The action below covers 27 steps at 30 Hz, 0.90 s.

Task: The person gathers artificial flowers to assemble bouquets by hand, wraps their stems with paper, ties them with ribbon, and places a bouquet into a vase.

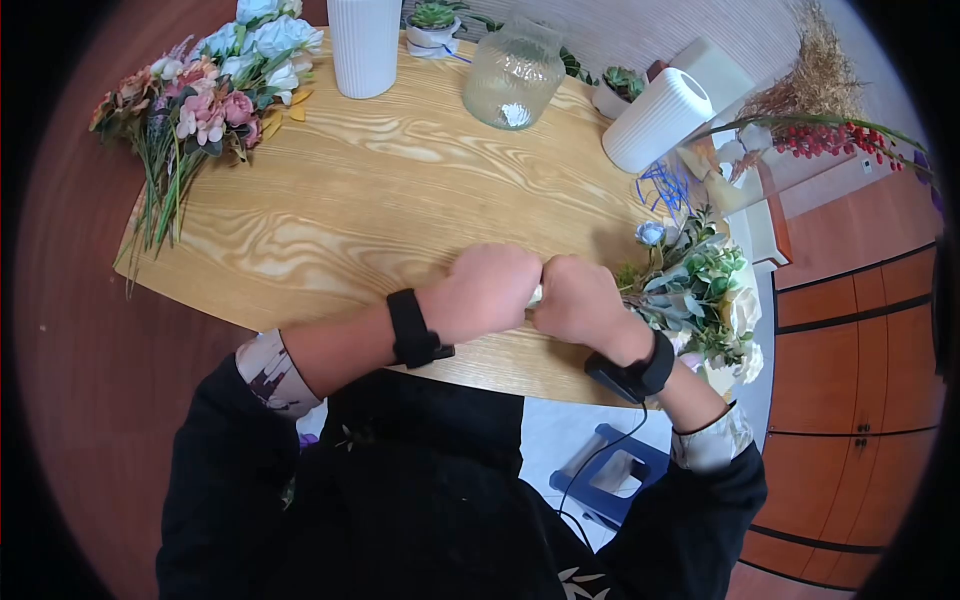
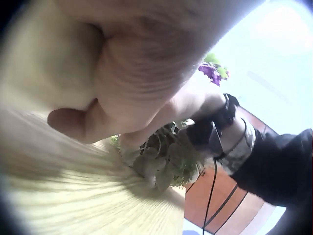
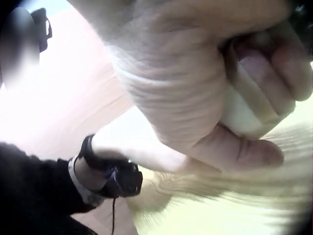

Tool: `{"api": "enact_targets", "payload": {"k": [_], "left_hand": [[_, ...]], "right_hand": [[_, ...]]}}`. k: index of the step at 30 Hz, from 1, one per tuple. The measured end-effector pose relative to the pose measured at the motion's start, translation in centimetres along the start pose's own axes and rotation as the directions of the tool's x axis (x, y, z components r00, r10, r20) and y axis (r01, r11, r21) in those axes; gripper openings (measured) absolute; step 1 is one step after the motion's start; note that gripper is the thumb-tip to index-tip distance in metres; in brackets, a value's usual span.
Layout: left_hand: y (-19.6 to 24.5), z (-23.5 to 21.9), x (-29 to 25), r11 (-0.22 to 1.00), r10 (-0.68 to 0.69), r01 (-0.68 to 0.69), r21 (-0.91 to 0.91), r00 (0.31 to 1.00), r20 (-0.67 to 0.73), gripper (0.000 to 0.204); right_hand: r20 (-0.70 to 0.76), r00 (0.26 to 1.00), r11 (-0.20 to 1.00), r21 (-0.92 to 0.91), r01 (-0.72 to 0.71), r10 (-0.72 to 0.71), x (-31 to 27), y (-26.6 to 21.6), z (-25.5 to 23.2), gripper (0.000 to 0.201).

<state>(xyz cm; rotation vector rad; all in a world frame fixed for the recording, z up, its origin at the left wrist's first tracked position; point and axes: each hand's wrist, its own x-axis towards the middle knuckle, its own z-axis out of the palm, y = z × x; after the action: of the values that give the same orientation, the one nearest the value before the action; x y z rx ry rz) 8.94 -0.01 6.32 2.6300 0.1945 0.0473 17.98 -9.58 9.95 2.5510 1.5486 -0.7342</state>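
Over the front of the wooden table, my left hand (image 1: 487, 290) and right hand (image 1: 580, 300) meet knuckle to knuckle, fingers curled. A small pale object (image 1: 536, 295) peeks out between them. In the right wrist view it is a whitish angular piece (image 3: 242, 115) with a tan edge, and the right fingers and thumb grip it. The left thumb (image 2: 73, 125) bends in beneath a smooth pale area in the left wrist view; the left fingers are mostly hidden. I cannot tell what kind of thing the pale piece is.
A bunch of artificial flowers (image 1: 215, 110) lies at the left; greenery with white flowers (image 1: 710, 290) lies right of my hands. White ribbed vases (image 1: 362, 50), a glass vase (image 1: 515, 75) and potted succulents (image 1: 433, 25) line the back. Blue ribbon (image 1: 665, 185) lies at right; a blue stool (image 1: 615, 475) stands below.
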Motion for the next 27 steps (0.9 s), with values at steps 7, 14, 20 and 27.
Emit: {"api": "enact_targets", "payload": {"k": [7,14,20,27], "left_hand": [[-2.2,2.2,2.1,0.927,0.051,0.140,-0.347,0.871,0.488,0.016],[-3.4,1.6,0.0,0.948,-0.059,0.191,-0.256,0.892,0.448,0.015],[-4.8,-1.6,-1.2,0.912,0.073,0.113,-0.394,0.901,0.428,0.018],[-1.6,0.9,-1.4,0.989,0.137,-0.149,-0.022,0.953,-0.272,0.013]], "right_hand": [[-0.327,0.882,0.919,-0.314,0.239,-0.341,0.0,0.7,3.1,0.016],[-0.167,0.937,0.924,-0.290,0.251,-0.307,0.6,0.8,2.0,0.012],[-0.133,0.958,0.934,-0.291,0.207,-0.254,0.8,0.6,1.5,0.014],[-0.110,0.979,0.975,-0.160,0.154,-0.173,1.1,0.0,0.8,0.014]]}}
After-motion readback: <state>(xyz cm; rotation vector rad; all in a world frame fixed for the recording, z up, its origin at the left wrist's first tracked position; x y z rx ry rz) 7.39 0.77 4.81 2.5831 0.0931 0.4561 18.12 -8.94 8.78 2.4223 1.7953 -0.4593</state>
